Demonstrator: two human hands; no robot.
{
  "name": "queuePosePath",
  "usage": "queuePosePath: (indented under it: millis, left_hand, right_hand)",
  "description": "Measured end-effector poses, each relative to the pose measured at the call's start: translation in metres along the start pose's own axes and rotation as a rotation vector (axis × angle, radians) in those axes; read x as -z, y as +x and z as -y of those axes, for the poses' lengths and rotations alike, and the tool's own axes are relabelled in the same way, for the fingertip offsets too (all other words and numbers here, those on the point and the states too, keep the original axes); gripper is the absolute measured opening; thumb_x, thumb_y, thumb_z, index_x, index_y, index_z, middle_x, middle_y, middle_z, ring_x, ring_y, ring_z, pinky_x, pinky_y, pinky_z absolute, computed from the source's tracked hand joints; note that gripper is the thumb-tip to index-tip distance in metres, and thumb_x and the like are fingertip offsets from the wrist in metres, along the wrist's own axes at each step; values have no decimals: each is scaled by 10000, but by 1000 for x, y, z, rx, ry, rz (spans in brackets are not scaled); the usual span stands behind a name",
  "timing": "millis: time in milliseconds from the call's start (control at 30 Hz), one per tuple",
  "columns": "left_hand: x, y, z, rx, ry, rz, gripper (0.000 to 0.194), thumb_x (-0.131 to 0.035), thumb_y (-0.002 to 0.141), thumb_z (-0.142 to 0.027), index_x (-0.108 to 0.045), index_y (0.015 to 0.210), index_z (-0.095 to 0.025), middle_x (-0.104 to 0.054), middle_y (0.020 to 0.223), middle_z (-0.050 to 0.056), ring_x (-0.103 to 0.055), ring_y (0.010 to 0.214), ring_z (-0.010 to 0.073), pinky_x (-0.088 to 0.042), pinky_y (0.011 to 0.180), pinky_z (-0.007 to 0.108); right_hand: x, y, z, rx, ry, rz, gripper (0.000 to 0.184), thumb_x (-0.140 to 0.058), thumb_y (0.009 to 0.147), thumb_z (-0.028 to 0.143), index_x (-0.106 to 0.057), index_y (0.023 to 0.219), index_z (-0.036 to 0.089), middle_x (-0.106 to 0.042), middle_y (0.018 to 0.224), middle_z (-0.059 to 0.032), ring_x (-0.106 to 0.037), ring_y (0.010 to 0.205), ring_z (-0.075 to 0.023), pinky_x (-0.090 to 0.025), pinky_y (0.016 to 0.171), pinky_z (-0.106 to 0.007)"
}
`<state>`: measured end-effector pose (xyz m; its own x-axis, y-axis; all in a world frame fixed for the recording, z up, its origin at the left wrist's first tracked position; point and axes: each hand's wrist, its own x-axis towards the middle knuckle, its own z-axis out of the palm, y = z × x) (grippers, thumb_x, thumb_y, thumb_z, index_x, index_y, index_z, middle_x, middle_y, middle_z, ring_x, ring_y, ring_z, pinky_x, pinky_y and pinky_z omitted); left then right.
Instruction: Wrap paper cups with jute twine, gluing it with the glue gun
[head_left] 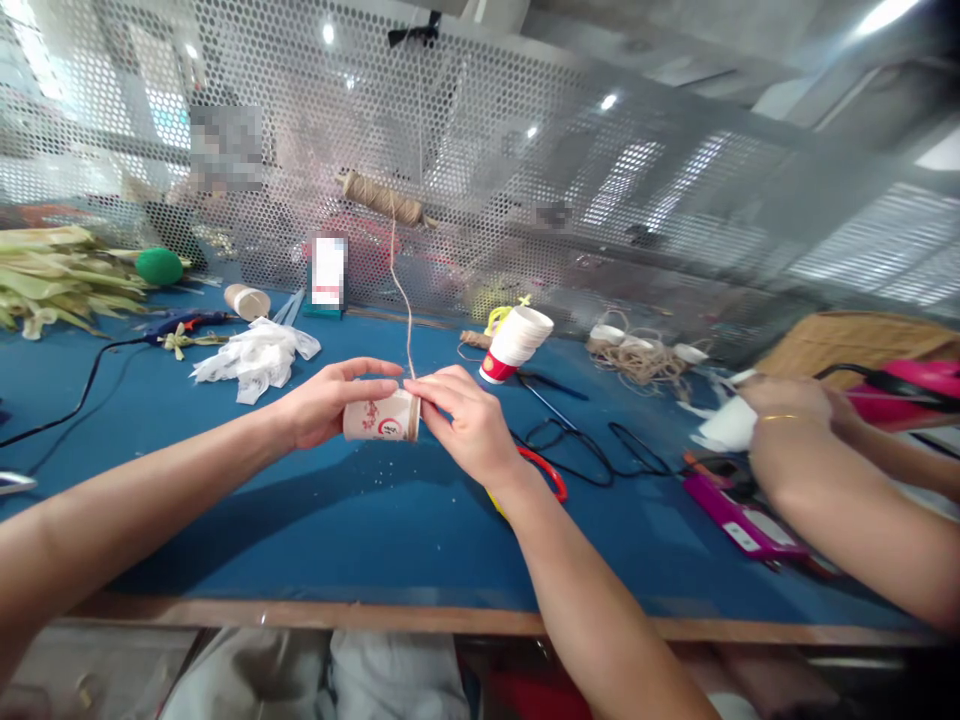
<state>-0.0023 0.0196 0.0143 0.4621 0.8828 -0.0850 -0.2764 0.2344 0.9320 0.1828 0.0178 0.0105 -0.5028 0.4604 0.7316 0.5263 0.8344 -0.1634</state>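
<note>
A printed paper cup (381, 418) lies sideways above the blue table, its base end inside my left hand (337, 400), which curls round it. My right hand (465, 420) pinches a strand of twine (409, 330) against the cup's rim end, where a band of twine seems wound. From there the strand runs up to a spool of twine (382, 198) hung on the perforated metal screen. Scissors with red and yellow handles (551, 475) lie partly hidden under my right forearm.
Stacked paper cups (517, 345) stand beyond my right hand. White plastic bags (259, 358), a glue gun (184, 325) and corn husks (64, 275) lie to the left. At right are a co-worker's arms (802, 440), a purple power strip (742, 515) and black cords.
</note>
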Motion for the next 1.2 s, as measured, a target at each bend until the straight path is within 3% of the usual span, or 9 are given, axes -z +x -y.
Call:
queuePosePath:
  millis: [100, 367, 767, 967, 1033, 1100, 1200]
  left_hand:
    - [-4, 5, -2, 12, 55, -18, 365, -686, 634, -185, -554, 970, -133, -628, 677, 29, -599, 558, 119, -479, 538, 243]
    - [-11, 1, 2, -119, 197, -71, 342, -693, 598, -165, -581, 920, -138, -629, 641, -12, -577, 522, 87, -460, 525, 207]
    - [-3, -2, 11, -56, 171, -80, 422, -695, 614, -182, -543, 1005, -141, -620, 610, -11, -585, 501, 103, -469, 498, 216]
    - [-10, 1, 5, 13, 53, -108, 427, -667, 655, -165, -517, 1053, -147, -638, 648, 21, -597, 512, 117, -479, 486, 233]
    - [-12, 5, 1, 24, 20, -142, 407, -660, 662, -155, -519, 1043, -139, -643, 663, 35, -601, 513, 122, -479, 480, 237]
    - [-13, 9, -2, 21, -6, -178, 396, -659, 662, -143, -521, 1033, -133, -645, 669, 45, -607, 520, 131, -481, 479, 245]
    - [-16, 16, -4, -3, -33, -216, 391, -651, 669, -130, -515, 1035, -124, -640, 653, 46, -609, 523, 140, -486, 491, 261]
  right_hand:
    - [2, 1, 1, -24, 22, 8, 242, -484, 805, 116, -650, 961, 197, -663, 887, -66, -546, 827, -172, -502, 722, -352]
    - [11, 3, 6, -191, 185, 15, 241, -462, 802, 125, -662, 918, 189, -675, 888, -58, -584, 859, -154, -499, 768, -335]
    - [2, 1, 4, -188, 179, 46, 211, -481, 802, 148, -664, 902, 174, -678, 876, -63, -587, 857, -154, -497, 773, -321]
    - [3, -2, -7, -457, 268, 127, 334, -461, 825, 194, -528, 1151, 163, -669, 951, -73, -619, 829, -146, -495, 784, -332]
    - [6, -2, -8, -537, 289, 44, 298, -472, 821, 238, -543, 1092, 135, -675, 866, -75, -630, 738, -144, -515, 698, -308]
    - [10, -2, -5, -553, 277, -4, 207, -491, 809, 277, -592, 914, 131, -665, 754, -59, -622, 662, -142, -513, 619, -279]
    - [15, 0, 8, -490, 217, 66, 141, -524, 782, 272, -597, 776, 152, -659, 709, -41, -607, 616, -133, -493, 573, -248]
